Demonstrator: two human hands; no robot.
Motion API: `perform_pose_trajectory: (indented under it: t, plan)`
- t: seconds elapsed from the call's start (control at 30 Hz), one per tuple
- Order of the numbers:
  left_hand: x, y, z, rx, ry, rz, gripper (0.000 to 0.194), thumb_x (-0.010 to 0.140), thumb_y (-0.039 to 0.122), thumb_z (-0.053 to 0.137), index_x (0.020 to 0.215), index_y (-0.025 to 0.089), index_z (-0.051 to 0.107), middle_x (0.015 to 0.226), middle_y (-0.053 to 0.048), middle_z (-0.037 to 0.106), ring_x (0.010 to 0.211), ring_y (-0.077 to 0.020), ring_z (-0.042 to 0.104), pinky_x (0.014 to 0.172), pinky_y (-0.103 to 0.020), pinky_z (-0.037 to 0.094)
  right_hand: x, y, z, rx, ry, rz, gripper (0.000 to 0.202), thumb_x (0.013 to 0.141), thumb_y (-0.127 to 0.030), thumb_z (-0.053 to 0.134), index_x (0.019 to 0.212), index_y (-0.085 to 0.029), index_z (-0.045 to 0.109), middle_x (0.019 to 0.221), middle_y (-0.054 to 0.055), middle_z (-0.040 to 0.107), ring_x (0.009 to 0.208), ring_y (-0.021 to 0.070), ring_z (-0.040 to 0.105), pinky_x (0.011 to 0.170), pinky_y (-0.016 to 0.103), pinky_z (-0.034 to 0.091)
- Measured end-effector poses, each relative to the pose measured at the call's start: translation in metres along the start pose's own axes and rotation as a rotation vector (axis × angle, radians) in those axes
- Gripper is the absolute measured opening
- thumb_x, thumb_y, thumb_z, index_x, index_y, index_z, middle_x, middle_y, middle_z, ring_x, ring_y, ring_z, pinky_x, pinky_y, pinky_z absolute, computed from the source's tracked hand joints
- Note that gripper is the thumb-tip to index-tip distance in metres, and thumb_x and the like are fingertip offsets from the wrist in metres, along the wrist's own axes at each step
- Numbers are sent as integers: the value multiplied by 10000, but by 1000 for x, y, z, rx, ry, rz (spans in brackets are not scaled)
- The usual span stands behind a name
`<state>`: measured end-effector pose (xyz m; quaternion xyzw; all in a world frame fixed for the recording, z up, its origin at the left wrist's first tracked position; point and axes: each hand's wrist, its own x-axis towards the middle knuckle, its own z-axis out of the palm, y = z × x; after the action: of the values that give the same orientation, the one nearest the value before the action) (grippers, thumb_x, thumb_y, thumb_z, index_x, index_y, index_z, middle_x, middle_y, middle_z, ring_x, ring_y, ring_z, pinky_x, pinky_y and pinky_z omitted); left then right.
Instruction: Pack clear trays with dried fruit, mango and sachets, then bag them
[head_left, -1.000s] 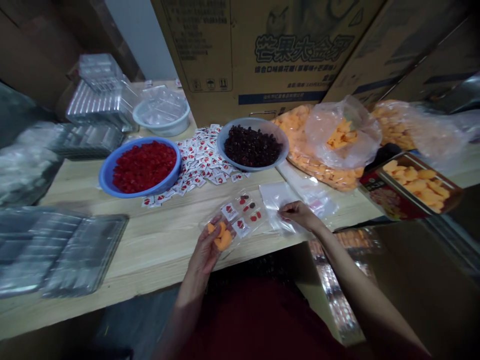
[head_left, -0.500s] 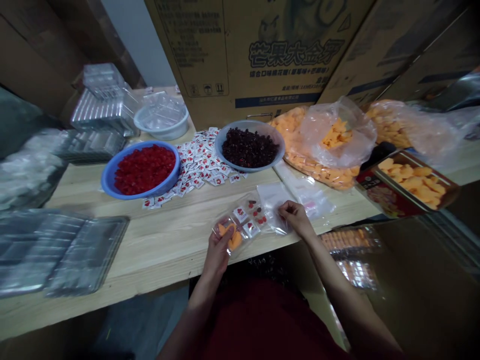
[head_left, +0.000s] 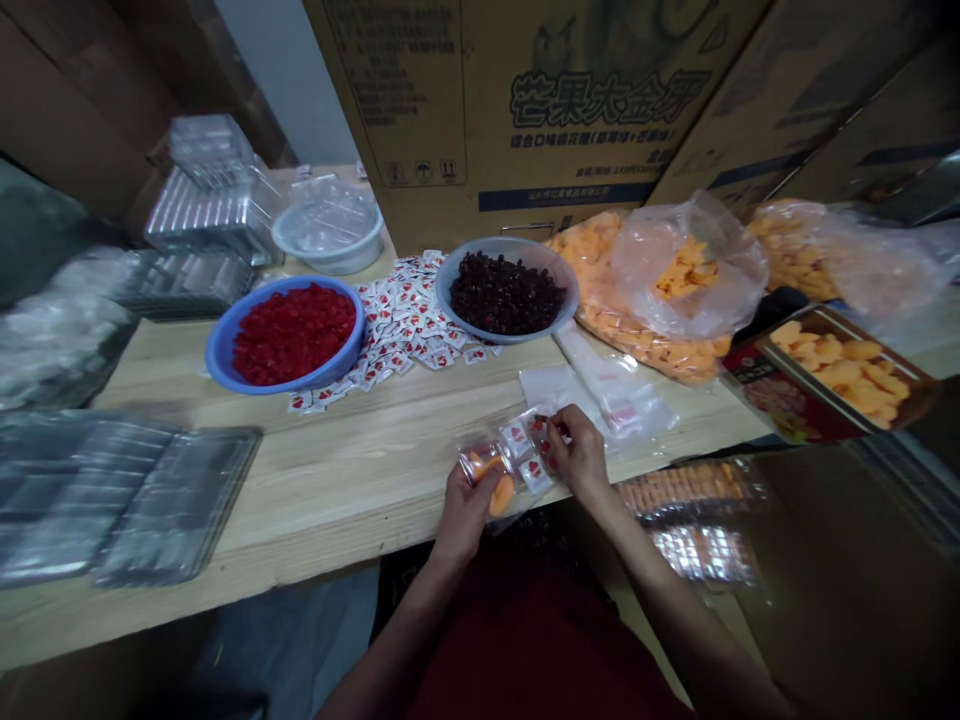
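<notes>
Head view, clear glossy sectioned tray [head_left: 510, 463], orange pieces [head_left: 501, 495], red-and-white packets [head_left: 535, 475]

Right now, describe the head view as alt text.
Person's left hand grips a clear tray of orange pieces and white packets, the right hand at its other end; a blue bowl of red pieces stands behind.
</notes>
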<state>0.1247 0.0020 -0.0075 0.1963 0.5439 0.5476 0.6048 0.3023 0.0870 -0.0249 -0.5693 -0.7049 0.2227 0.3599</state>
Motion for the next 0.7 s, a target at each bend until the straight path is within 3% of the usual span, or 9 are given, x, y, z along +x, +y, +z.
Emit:
perform_pose_trajectory:
  t: [0.1, 0.2, 0.27, 0.43, 0.6, 0.7]
  plan:
    - [1, 5, 1, -7, -95, -14, 467, 758, 392, 782, 1139, 181, 615, 988, -70, 736, 857, -218, 718, 777, -307, 539, 2, 1, -2, 32, 27, 70, 98, 902, -220, 518, 808, -212, 545, 715, -11, 544, 641, 154, 508, 631, 278, 384]
    - [2, 8, 1, -13, -163, -22, 484, 774, 391, 766, 1171, 182, 585, 1029, -90, 735, 889, -246, 730, 828, -352, 545, 4, 1, -3, 42, 26, 22, 113, 912, -227, 506, 810, -209, 551, 739, 2, 557, 681, 163, 525, 656, 284, 395]
    - [2, 10, 1, -7, -166, -5, 485, 763, 385, 773, 1163, 178, 595, 1026, -93, 735, 899, -256, 730, 847, -367, 545, 5, 1, -3, 49, 13, -17, 127, 919, -235, 499, 808, -208, 556, 756, 11, 562, 708, 169, 530, 673, 287, 400]
    - [-2, 12, -1, 0, -172, -6, 514, 735, 365, 803, 1177, 198, 600, 1046, -100, 745, 944, -272, 720, 886, -392, 533, 6, 2, -6, 88, 94, 81, 128, 917, -257, 518, 802, -212, 549, 691, -10, 527, 624, 156, 487, 618, 281, 383]
    - [6, 5, 3, -24, -153, -15, 482, 724, 374, 812, 1132, 193, 633, 988, -76, 743, 872, -246, 712, 846, -372, 530, 2, 1, -7, 74, -48, -118, 163, 946, -237, 464, 810, -214, 552, 795, 34, 557, 763, 186, 527, 711, 305, 412]
    - [9, 2, 6, 3, -79, -18, 473, 705, 388, 822, 1095, 176, 661, 933, -59, 735, 851, -228, 689, 805, -337, 522, -3, 6, -9, 52, -48, -121, 163, 948, -232, 472, 802, -214, 541, 790, 27, 544, 758, 181, 519, 707, 302, 403]
